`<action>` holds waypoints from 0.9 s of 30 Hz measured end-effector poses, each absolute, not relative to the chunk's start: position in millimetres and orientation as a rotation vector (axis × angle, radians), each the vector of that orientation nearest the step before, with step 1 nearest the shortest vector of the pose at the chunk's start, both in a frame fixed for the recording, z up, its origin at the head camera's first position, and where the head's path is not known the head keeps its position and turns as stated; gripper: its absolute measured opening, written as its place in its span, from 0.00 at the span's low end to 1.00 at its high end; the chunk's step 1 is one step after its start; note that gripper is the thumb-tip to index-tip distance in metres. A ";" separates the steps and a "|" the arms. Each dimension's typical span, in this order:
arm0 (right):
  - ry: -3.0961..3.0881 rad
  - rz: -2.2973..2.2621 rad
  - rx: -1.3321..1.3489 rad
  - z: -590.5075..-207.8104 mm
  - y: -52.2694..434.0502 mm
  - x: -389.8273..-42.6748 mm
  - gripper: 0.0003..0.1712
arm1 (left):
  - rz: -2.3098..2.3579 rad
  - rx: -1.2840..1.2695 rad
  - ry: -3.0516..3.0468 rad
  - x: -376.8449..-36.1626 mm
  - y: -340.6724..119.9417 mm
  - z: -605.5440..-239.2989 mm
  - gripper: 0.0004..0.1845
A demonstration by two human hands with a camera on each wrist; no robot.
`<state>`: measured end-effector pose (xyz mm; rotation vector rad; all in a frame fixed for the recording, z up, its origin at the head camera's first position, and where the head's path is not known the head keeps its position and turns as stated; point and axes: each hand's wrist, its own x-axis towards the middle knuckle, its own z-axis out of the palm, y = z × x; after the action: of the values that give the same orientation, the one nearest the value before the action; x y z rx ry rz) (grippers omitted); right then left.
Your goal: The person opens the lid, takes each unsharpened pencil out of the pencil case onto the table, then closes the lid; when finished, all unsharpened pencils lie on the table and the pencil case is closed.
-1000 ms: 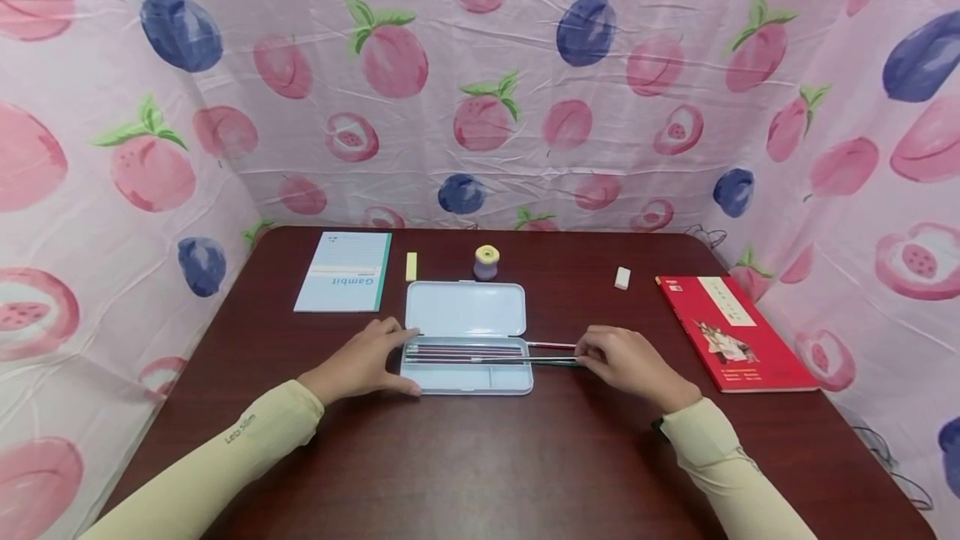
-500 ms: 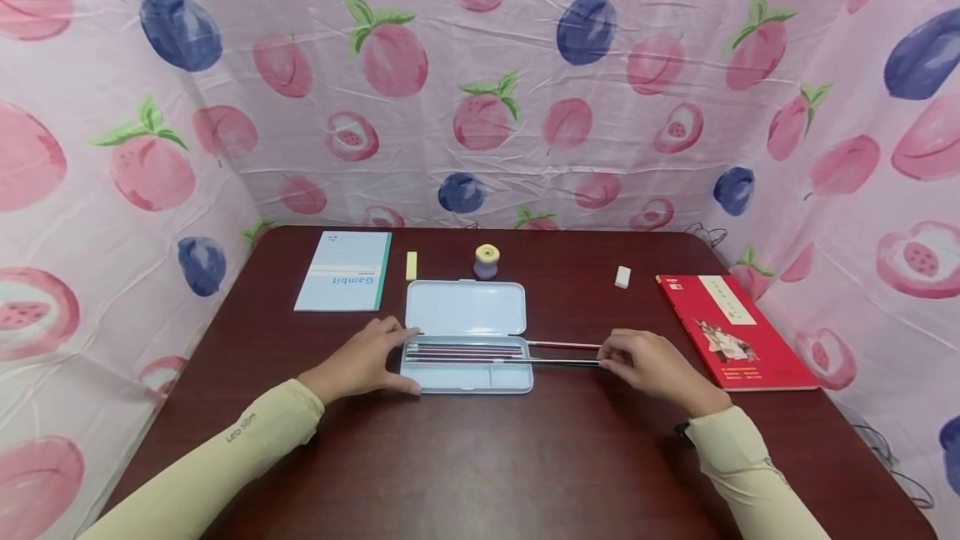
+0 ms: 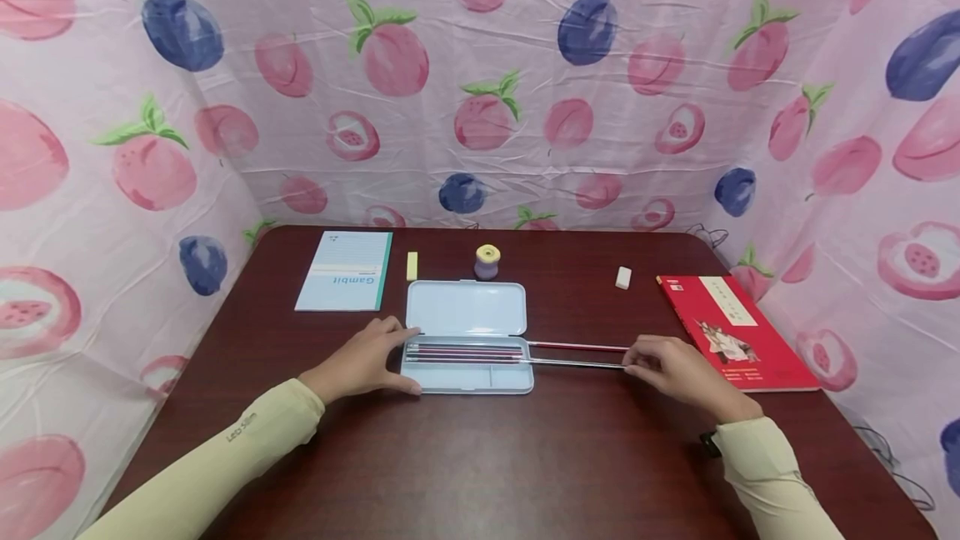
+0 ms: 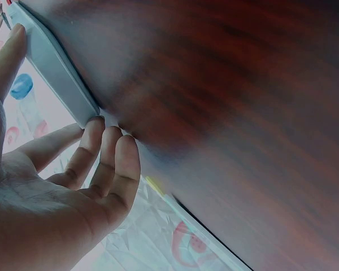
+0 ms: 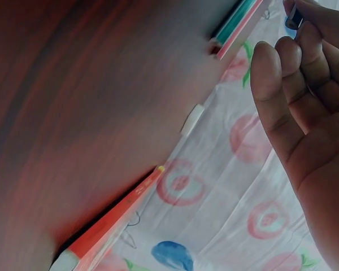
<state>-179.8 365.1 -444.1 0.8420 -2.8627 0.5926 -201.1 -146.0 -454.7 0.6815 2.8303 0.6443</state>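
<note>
An open pale-blue pencil case (image 3: 465,307) lies at the table's middle, with several pencils in its tray. My left hand (image 3: 386,359) rests against the case's left end, thumb along the front and fingers (image 4: 96,147) touching the corner of the case (image 4: 51,65). My right hand (image 3: 637,361) pinches the right ends of two pencils: a reddish one (image 3: 577,346) and a dark one (image 3: 577,363). Both stretch out of the case to the right. In the right wrist view the dark pencil end (image 5: 294,17) shows between the fingertips (image 5: 271,62).
A light-blue notebook (image 3: 347,271), a yellow eraser (image 3: 411,266) and a yellow-and-purple sharpener (image 3: 487,262) lie behind the case. A white eraser (image 3: 622,277) and a red book (image 3: 731,332) sit to the right. Fruit-print cloth walls surround the brown table (image 3: 487,457).
My right hand has slid to the right, drawing the two pencils farther out of the case. The left hand has stayed at the case's left end.
</note>
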 end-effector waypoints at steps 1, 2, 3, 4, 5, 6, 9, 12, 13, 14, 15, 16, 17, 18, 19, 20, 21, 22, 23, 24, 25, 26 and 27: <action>-2.859 0.600 0.845 -444.6 366.8 -179.7 0.11 | 0.645 0.685 2.830 -201.4 -146.1 -454.8 0.54; -2.852 0.607 0.851 -445.0 368.1 -179.7 0.11 | 0.644 0.687 2.830 -201.5 -146.2 -454.8 0.54; -2.843 0.612 0.858 -445.3 369.3 -179.7 0.11 | 0.643 0.690 2.831 -201.6 -146.2 -454.9 0.55; -2.837 0.619 0.865 -445.5 370.2 -179.7 0.12 | 0.641 0.694 2.832 -201.8 -146.2 -455.0 0.55; -2.826 0.624 0.873 -445.4 370.9 -179.6 0.12 | 0.642 0.693 2.833 -201.9 -146.3 -455.0 0.55; -2.816 0.625 0.881 -445.4 371.5 -179.6 0.12 | 0.646 0.691 2.831 -202.0 -146.3 -455.0 0.55; -2.786 0.615 0.891 -445.4 373.7 -179.4 0.12 | 0.647 0.685 2.832 -202.0 -146.5 -455.4 0.54; -2.765 0.605 0.891 -445.6 376.7 -179.0 0.12 | 0.654 0.684 2.830 -201.7 -146.6 -455.7 0.54; -2.763 0.604 0.891 -445.7 378.1 -178.7 0.12 | 0.655 0.687 2.830 -201.6 -146.5 -455.8 0.54; -2.760 0.603 0.891 -445.6 379.5 -178.4 0.12 | 0.657 0.690 2.831 -201.4 -146.5 -455.8 0.54; -2.758 0.598 0.892 -445.6 381.0 -178.0 0.12 | 0.657 0.693 2.832 -201.3 -146.5 -455.9 0.54; -2.761 0.599 0.891 -445.5 382.7 -177.5 0.12 | 0.658 0.695 2.831 -201.3 -146.5 -456.0 0.54; -2.768 0.602 0.887 -445.2 384.5 -176.8 0.12 | 0.658 0.696 2.832 -201.2 -146.6 -456.1 0.54; -2.775 0.605 0.882 -445.0 386.2 -176.2 0.12 | 0.659 0.696 2.832 -201.2 -146.6 -456.1 0.54; -2.786 0.613 0.873 -444.5 387.9 -175.5 0.12 | 0.658 0.697 2.834 -201.1 -146.6 -456.1 0.54; -2.797 0.619 0.863 -443.9 389.4 -174.8 0.12 | 0.657 0.698 2.834 -201.2 -146.7 -456.3 0.54; -2.812 0.626 0.851 -443.3 390.9 -174.2 0.12 | 0.657 0.699 2.834 -201.1 -146.7 -456.3 0.54; -2.828 0.637 0.840 -442.8 392.2 -173.6 0.12 | 0.656 0.700 2.835 -201.1 -146.6 -456.2 0.54; -2.842 0.645 0.832 -442.3 393.1 -173.1 0.11 | 0.656 0.701 2.835 -201.0 -146.7 -456.2 0.54; -2.853 0.651 0.825 -441.9 393.8 -172.8 0.11 | 0.656 0.702 2.835 -201.1 -146.7 -456.2 0.54; -2.864 0.656 0.820 -441.5 394.2 -172.6 0.10 | 0.655 0.703 2.836 -201.1 -146.7 -456.2 0.54; -2.871 0.659 0.819 -441.3 394.3 -172.6 0.10 | 0.656 0.702 2.836 -201.1 -146.6 -456.2 0.54; -2.879 0.664 0.818 -441.0 394.3 -172.6 0.10 | 0.657 0.700 2.837 -201.1 -146.6 -456.1 0.54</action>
<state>-172.6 394.3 -441.0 0.8176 -2.8786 0.6642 -201.1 -146.6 -456.1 0.7003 2.8369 0.6569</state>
